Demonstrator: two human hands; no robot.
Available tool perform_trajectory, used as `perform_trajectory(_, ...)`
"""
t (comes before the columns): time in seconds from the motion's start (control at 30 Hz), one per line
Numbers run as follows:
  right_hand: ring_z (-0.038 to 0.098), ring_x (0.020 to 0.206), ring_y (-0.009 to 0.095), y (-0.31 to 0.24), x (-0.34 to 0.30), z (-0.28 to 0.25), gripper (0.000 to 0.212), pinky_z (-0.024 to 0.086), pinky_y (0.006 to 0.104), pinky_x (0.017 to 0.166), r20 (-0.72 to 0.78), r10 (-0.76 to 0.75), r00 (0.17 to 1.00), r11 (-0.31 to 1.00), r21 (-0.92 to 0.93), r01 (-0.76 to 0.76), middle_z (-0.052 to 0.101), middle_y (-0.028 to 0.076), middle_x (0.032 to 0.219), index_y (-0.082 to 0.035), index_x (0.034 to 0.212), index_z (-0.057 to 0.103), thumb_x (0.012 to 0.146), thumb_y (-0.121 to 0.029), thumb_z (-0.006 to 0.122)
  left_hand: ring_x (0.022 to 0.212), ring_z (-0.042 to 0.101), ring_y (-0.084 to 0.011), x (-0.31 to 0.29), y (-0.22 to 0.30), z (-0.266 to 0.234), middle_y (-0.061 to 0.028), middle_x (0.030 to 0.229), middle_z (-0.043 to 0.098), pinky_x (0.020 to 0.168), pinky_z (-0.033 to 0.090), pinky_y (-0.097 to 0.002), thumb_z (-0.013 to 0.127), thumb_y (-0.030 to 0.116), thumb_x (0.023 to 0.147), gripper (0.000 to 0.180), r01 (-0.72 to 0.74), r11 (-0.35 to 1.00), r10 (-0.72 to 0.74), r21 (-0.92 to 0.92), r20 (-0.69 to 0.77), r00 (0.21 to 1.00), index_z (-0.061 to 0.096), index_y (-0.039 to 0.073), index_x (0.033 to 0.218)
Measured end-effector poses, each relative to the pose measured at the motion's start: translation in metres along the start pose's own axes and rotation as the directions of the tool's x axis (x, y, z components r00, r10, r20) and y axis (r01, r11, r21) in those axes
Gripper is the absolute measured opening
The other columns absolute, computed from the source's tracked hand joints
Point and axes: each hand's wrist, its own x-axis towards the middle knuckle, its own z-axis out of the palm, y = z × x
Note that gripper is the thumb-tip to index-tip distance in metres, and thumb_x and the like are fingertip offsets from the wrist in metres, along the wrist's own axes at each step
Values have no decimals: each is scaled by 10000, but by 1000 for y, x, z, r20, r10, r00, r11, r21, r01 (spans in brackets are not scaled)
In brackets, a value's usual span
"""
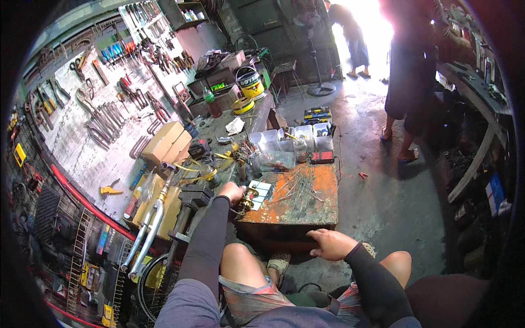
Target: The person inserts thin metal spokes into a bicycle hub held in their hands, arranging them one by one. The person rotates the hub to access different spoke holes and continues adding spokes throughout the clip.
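Observation:
My left hand (232, 191) reaches forward with its fingers curled around the end of a gold-coloured metal part that looks like a bicycle hub (250, 200). The hub is held at the left edge of a low orange worktable (329, 203), next to a small light-coloured booklet or card (263, 188). Thin metal rods resembling wheel spokes (301, 188) lie loosely across the tabletop. In front of the table's near right corner, my right hand (332, 244) hovers above my lap, fingers loosely stretched and apart, with nothing visible in it.
Clear plastic bins (295, 139) line the table's far side, beside a red-and-black box (322, 157). A silver bicycle fork (150, 221) leans at the left, below a tool-covered wall board (109, 104). One person (407, 82) stands at right; another (350, 38) bends in the doorway.

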Motion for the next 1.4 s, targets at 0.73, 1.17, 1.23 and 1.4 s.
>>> perform_trajectory(0.73, 718, 1201, 438, 10, -17, -53, 628, 573, 516, 1032, -96, 199, 975, 980, -7, -201, 755, 262, 1243, -11, 1446, 614, 958, -363, 795, 1460, 565, -474, 3, 144, 94, -406, 1495, 591, 1236, 429, -506, 470, 760, 1052, 964, -171, 983, 173, 71, -17, 985, 666, -114, 1406)
perform_trajectory(1.17, 762, 1091, 444, 19, -31, -67, 559, 609, 528, 955, -207, 173, 963, 985, 22, -172, 783, 276, 1097, 15, 1362, 635, 960, -337, 800, 1448, 569, -478, -59, 234, 125, -344, 1565, 572, 1229, 454, -522, 922, 606, 771, 1154, -183, 982, 173, -44, -171, 970, 473, -94, 1572)
perform_trajectory(1.23, 762, 1094, 444, 16, -31, -67, 558, 609, 529, 956, -206, 165, 965, 986, 25, -163, 782, 277, 1103, 16, 1361, 635, 961, -336, 800, 1353, 641, -476, -34, 216, 121, -350, 1436, 655, 1154, 511, -526, 905, 491, 788, 938, -228, 973, 224, -46, -69, 972, 592, -93, 1451)
perform_trajectory(1.4, 760, 1108, 442, 16, -32, -66, 560, 607, 531, 964, -195, 185, 963, 983, 41, -181, 783, 280, 1104, 14, 1360, 636, 961, -340, 804, 1172, 722, -492, -16, 166, 141, -322, 1217, 759, 1016, 568, -546, 856, 276, 788, 556, -355, 935, 336, -1, -324, 885, 741, -4, 1254)
